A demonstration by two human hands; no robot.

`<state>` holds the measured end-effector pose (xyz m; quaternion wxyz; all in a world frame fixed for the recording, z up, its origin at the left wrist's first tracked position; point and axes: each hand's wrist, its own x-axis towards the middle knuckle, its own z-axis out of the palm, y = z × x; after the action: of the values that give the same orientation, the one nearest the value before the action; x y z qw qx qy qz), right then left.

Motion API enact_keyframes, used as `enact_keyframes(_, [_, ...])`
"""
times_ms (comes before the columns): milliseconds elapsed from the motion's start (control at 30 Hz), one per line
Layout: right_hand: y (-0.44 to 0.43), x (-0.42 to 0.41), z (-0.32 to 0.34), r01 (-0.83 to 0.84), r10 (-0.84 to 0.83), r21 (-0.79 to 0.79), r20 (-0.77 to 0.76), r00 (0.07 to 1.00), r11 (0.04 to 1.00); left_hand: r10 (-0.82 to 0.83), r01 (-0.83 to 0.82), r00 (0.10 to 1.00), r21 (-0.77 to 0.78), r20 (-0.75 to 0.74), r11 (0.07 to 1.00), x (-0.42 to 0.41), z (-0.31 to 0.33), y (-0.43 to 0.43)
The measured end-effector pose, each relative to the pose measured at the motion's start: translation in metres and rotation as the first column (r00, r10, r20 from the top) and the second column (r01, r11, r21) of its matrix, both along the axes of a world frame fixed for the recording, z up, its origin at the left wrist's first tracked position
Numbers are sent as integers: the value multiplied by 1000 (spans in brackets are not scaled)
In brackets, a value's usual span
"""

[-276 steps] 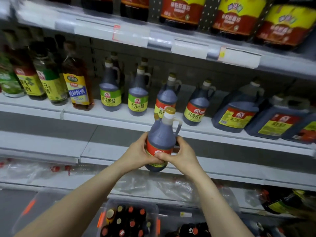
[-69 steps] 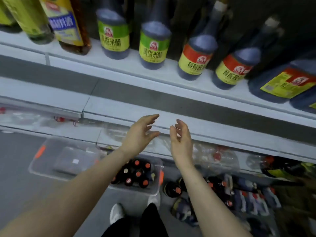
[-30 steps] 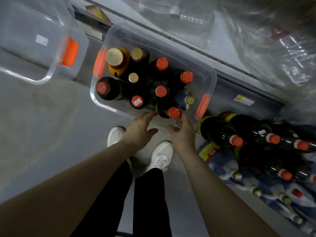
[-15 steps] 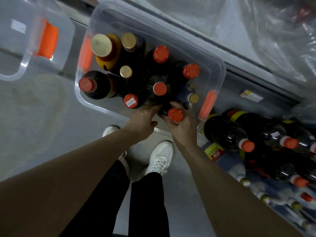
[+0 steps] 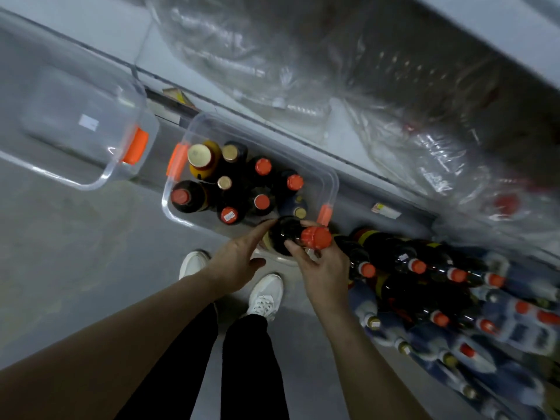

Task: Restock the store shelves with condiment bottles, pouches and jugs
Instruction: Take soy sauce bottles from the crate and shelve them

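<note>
I look straight down at the floor. A dark bottle with a red cap (image 5: 288, 234) is raised above the near rim of a clear plastic bin (image 5: 331, 183). My right hand (image 5: 322, 268) grips it just below the cap. My left hand (image 5: 239, 259) has straight fingers touching the bottle's left side. Several dark bottles with red and gold caps (image 5: 260, 201) stand upright inside the bin.
A second clear bin with an orange handle (image 5: 91, 128) lies to the left. Bottles and blue jugs (image 5: 454, 298) lie piled on the floor at right. Crumpled clear plastic wrap (image 5: 333, 80) fills the bottom shelf. My white shoes (image 5: 263, 298) stand below the bin.
Earlier I set a jug on the shelf, then looked down to the floor bin. In the last half second my right hand lifted the red-capped bottle up out of the bin.
</note>
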<state>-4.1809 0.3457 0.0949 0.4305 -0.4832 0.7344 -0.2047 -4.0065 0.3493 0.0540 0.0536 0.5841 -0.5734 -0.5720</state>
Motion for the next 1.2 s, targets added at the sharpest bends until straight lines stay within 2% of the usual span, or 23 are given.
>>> enact_keyframes(133, [-14,1,83,28,-28,-8,47,999,1000,84,-96,989,-100,-118,990,7,73,-15])
enact_keyframes(267, [-29,7,171,70,-62,-32,213,975,997,94,-128,972,-153,-215,980,16,153,-28])
enact_keyframes(400, [-43,8,260,42,-4,-119,306,952,992,50,-88,975,-174,-215,981,27,231,-39])
enact_keyframes(633, [-65,23,415,-4,123,-344,325,938,939,-44,-19,962,-227,-268,974,43,362,-53])
enact_keyframes(767, [-77,30,488,25,153,-434,370,916,900,10,-114,929,-260,-371,959,39,420,-53])
enact_keyframes(867, [-82,32,544,22,192,-526,348,918,850,29,-176,915,-335,-401,926,32,465,-53])
enact_keyframes(1033, [-92,34,625,97,189,-630,371,909,770,15,-245,837,-349,-548,904,25,540,-67])
enact_keyframes(1200, [-89,16,664,48,265,-579,442,857,814,-102,-211,752,-385,-651,899,20,610,-81])
